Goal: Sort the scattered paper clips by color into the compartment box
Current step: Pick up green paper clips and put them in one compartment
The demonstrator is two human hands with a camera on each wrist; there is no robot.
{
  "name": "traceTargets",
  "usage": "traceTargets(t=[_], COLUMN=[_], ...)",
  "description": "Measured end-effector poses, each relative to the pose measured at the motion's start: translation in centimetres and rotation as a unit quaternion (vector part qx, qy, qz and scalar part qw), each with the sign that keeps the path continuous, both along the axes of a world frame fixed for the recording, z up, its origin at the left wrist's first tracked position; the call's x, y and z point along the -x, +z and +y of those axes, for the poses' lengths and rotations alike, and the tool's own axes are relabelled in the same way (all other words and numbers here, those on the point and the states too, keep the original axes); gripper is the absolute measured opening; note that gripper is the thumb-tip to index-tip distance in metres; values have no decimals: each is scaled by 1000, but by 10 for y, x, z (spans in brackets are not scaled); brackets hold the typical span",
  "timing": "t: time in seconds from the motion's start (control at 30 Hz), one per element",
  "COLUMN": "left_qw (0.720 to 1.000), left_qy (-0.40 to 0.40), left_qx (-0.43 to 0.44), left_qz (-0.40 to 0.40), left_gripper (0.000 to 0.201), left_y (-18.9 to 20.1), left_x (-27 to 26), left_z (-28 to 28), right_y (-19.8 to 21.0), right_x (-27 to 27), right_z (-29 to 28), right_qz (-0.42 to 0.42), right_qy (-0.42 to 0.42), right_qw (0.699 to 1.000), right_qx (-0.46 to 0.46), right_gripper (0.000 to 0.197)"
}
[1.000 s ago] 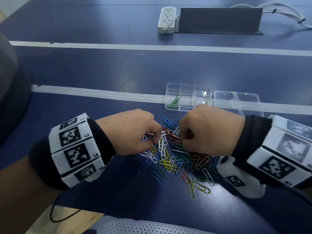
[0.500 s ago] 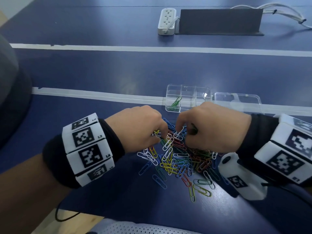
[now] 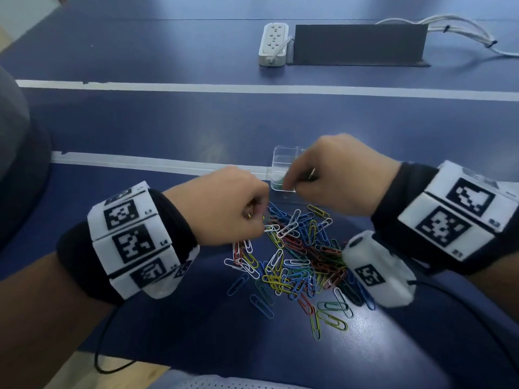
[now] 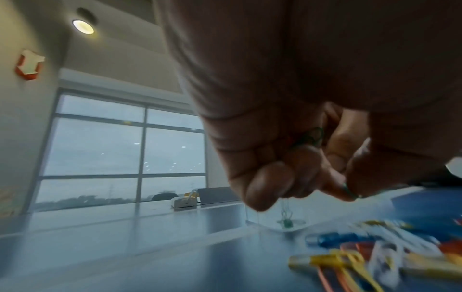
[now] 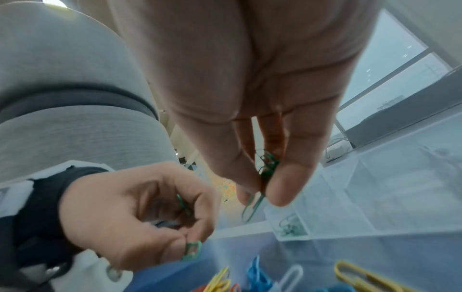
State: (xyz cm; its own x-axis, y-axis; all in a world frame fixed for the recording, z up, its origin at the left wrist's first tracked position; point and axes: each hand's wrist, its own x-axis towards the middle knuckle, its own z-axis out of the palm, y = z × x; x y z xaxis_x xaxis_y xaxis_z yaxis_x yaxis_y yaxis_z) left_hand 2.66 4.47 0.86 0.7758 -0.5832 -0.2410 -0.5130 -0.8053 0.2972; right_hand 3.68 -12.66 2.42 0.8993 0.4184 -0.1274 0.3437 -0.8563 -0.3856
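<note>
A heap of mixed-colour paper clips [image 3: 297, 265] lies on the blue table. Behind it stands the clear compartment box [image 3: 280, 160], with green clips [image 5: 290, 225] in its near-left cell. My right hand [image 3: 292, 183] hovers over that cell and pinches several green clips [image 5: 265, 171] between thumb and fingers; one hangs down. My left hand [image 3: 259, 217] is curled at the heap's left edge, pinching a green clip [image 5: 192, 250] at the fingertips, with more green clips [image 4: 312, 136] tucked in the palm.
The box's open clear lid is mostly hidden behind my right wrist. A white power strip [image 3: 273, 43], a dark upright panel [image 3: 359, 43] and white cables [image 3: 463, 29] sit at the far side. White tape lines [image 3: 252, 89] cross the table.
My right hand has lifted off the heap and moved forward over the box's near-left cell with green clips. My left hand has shifted slightly forward and up at the heap's edge.
</note>
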Motion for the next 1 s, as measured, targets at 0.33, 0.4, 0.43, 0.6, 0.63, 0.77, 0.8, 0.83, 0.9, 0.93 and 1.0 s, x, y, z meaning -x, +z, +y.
traceTargets(t=[0.33, 0.4, 0.43, 0.6, 0.63, 0.77, 0.8, 0.83, 0.9, 0.93, 1.0], left_qw=[994, 993, 993, 995, 995, 997, 996, 996, 997, 997, 999], left_qy=[85, 85, 84, 68, 64, 51, 53, 56, 56, 52, 39], left_qx=[-10, -10, -11, -18, -16, -13, -8, -2, 0, -7, -27], left_qz=[-74, -80, -80, -75, -72, -65, -64, -63, -58, -52, -26], left_gripper=[15, 15, 15, 18, 18, 18, 17, 15, 12, 11, 8], left_y=[11, 10, 10, 6, 6, 5, 5, 4, 4, 3, 4], left_x=[-44, -49, -51, -58, -59, -60, -59, -58, -54, -51, -43], left_z=[-24, -25, -26, -30, -31, -29, -28, -25, -20, -19, -18], right_y=[-1, 3, 5, 7, 6, 3, 4, 4, 1, -1, -8], right_x=[-30, -31, -31, -34, -35, -30, -27, -23, -15, -12, -9], right_z=[16, 12, 10, 0, -1, -7, -8, -8, -6, -5, -1], right_qz=[-25, -13, -5, 8, 10, 10, 2, -5, -7, 0, 18], right_qy=[-20, -25, -30, -51, -51, -53, -49, -42, -12, 2, 19], right_qw=[999, 1000, 999, 998, 998, 998, 999, 999, 1000, 999, 995], right_qx=[9, -3, -9, -34, -33, -26, -20, -10, 22, 43, 92], right_gripper=[39, 42, 44, 47, 47, 39, 35, 31, 26, 25, 21])
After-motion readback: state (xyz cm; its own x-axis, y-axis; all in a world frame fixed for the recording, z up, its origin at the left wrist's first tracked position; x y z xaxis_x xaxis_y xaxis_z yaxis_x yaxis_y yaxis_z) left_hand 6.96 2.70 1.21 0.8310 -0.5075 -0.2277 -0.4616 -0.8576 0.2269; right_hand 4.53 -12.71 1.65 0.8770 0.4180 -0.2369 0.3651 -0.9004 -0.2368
